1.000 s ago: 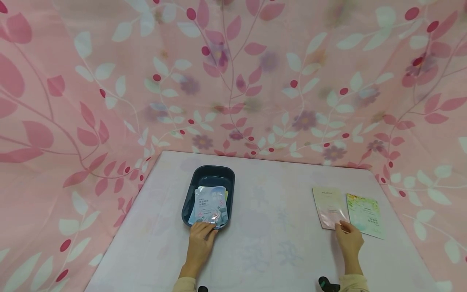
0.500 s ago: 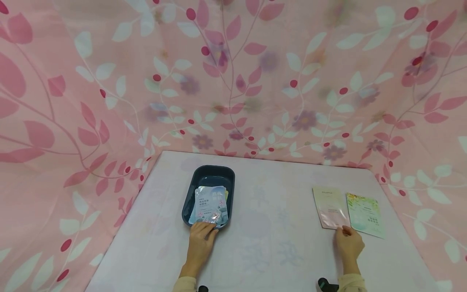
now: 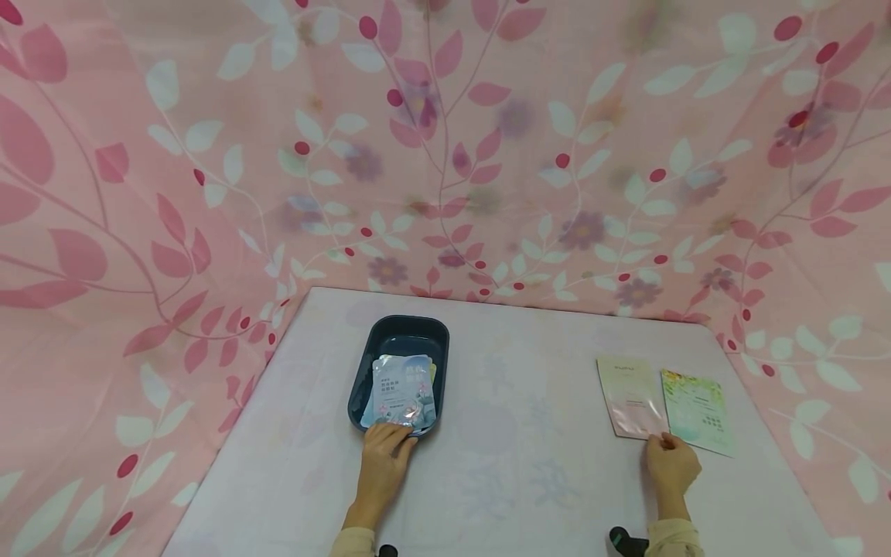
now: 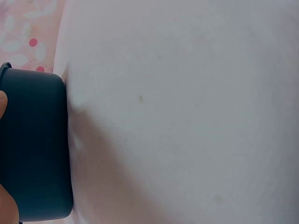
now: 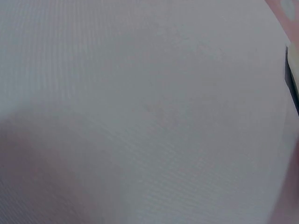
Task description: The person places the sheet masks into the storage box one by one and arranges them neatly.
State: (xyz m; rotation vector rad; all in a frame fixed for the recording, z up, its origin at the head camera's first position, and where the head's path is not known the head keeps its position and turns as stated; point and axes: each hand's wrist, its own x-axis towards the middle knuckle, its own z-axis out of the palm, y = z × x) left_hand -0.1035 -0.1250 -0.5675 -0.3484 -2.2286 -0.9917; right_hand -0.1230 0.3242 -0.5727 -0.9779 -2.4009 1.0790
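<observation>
My left hand [image 3: 384, 464] grips the near rim of a dark teal tray [image 3: 409, 326], fingertips over the edge; in the left wrist view the tray's end wall [image 4: 35, 144] has finger parts against it. Blue-white sheet mask packets [image 3: 400, 387] lie stacked in the tray, a yellow-green edge showing beneath. My right hand [image 3: 674, 468] pinches at the lower right corner of a beige-pink sheet mask packet [image 3: 629, 394] lying on the table, its fingers curled. Beside it on the right lies a green sheet mask packet [image 3: 696, 410] with a floral top.
A white cloth covers the table [image 3: 522, 387]. Pink floral fabric [image 3: 445, 155] hangs behind and along both sides. The right wrist view mostly shows the white cloth, with the edge of a pale packet [image 5: 294, 65] at the far right.
My right hand has drawn slightly down and right, from the beige-pink packet's lower face to its bottom corner. The left hand and the tray have stayed in place.
</observation>
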